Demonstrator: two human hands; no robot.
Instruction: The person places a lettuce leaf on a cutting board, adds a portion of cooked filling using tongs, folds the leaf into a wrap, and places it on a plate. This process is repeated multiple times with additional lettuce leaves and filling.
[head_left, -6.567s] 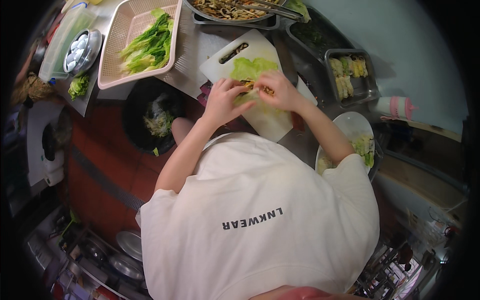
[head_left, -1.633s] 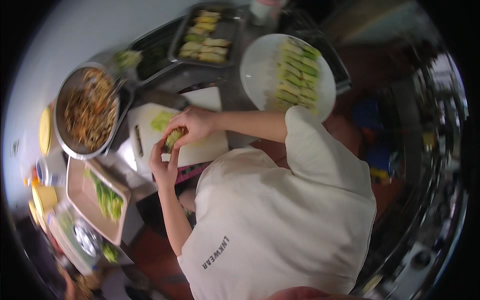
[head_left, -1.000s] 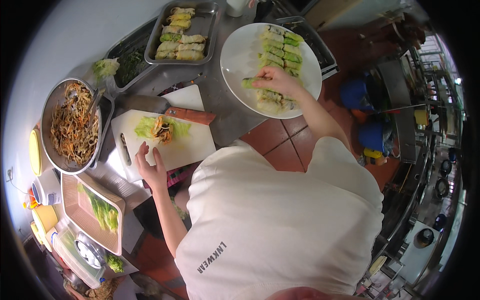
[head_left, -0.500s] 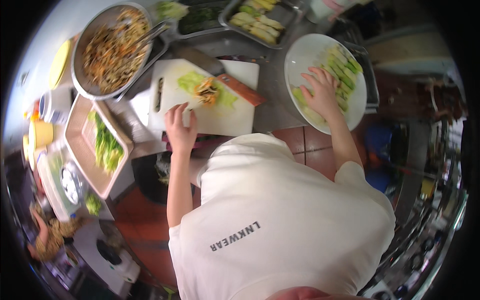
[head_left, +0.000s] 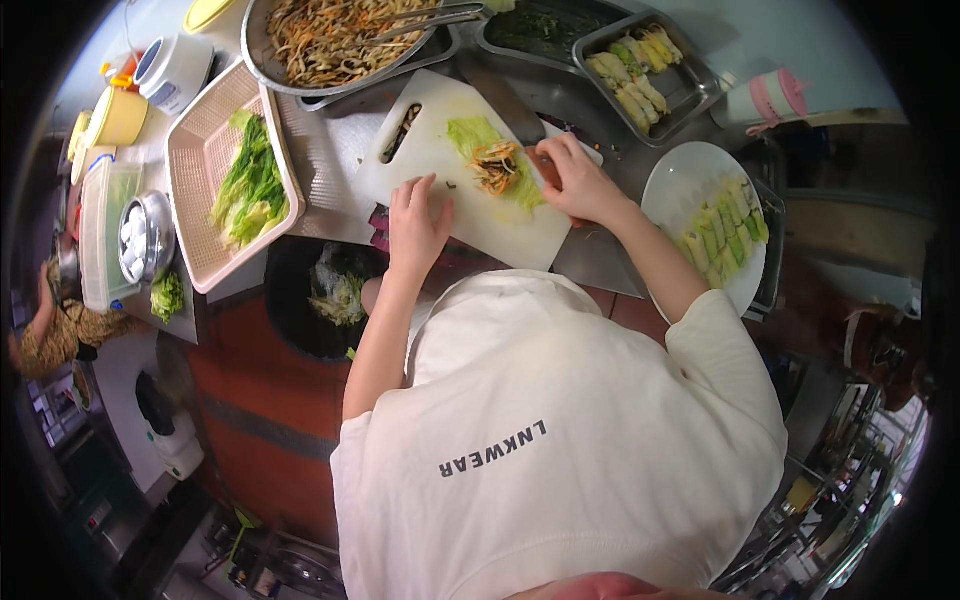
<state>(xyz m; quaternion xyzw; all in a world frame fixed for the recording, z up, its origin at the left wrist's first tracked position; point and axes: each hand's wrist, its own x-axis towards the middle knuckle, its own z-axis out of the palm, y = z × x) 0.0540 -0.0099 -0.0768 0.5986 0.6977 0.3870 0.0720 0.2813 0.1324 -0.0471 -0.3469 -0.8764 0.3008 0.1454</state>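
Observation:
A white cutting board (head_left: 520,235) lies in front of me. A pale green leaf (head_left: 471,132) is spread flat on it, with a heap of shredded filling (head_left: 494,168) in the middle. My left hand (head_left: 417,222) rests at the board's near left edge, thumb and fingers apart, holding nothing. Across the board's right side lies a broad-bladed knife (head_left: 503,108) with a reddish-brown handle. My right hand (head_left: 582,182) is over that handle, fingers curled around it beside the leaf; its grip is partly hidden.
A bowl of shredded filling (head_left: 340,45) with tongs stands at the back. To the left is a pink basket (head_left: 185,165) of green leaves. At right, a white plate (head_left: 680,185) holds green rolls. A metal tray (head_left: 690,95) of rolls sits behind. A dark tub (head_left: 295,310) stands below.
My right hand has left the plate of green rolls and moved left to the knife handle on the board. My left hand stays by the board's near edge. The view has shifted and turned.

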